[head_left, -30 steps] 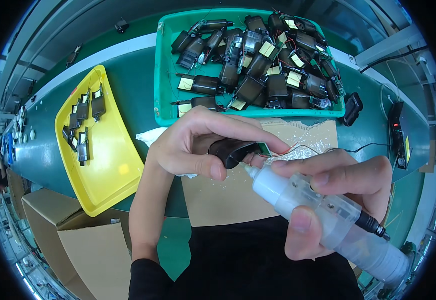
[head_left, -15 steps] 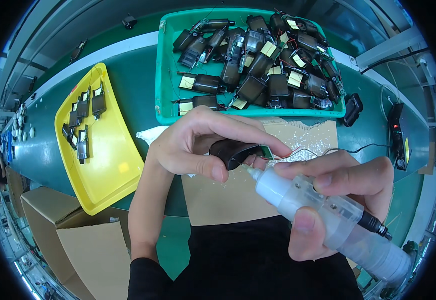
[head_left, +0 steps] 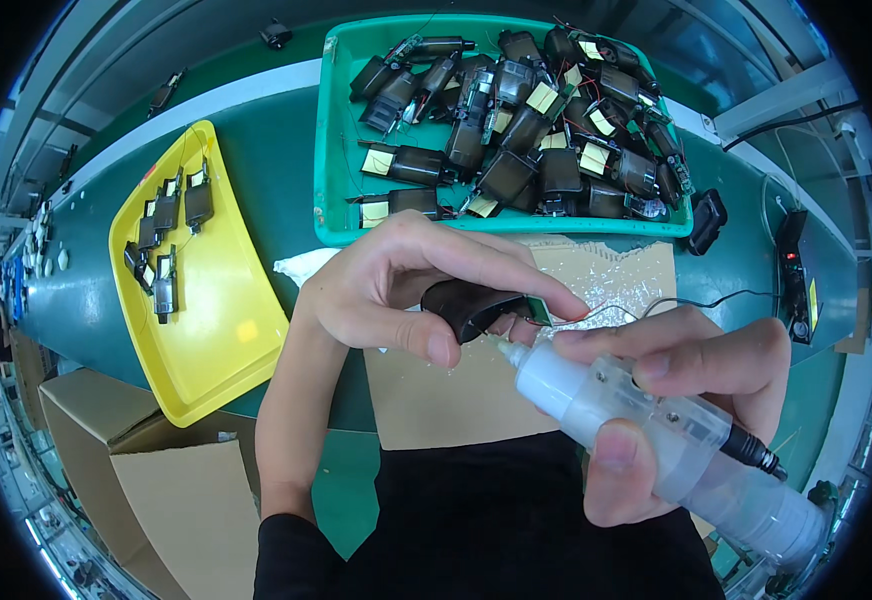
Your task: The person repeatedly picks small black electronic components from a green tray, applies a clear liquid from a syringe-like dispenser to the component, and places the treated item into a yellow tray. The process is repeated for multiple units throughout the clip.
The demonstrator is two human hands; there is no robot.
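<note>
While yellow-labelled parts [head_left: 516, 130] fill (green) tray [head_left: 336, 150].

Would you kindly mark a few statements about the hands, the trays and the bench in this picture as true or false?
1. The left hand holds a small black part. True.
2. The right hand holds a screwdriver. False: it grips a clear dispenser, nozzle at the part.
3. The green tray is empty. False: it is piled with black parts.
4. The yellow tray holds a few black parts. True.
5. Cardboard sheet lies under the hands. True.
</note>
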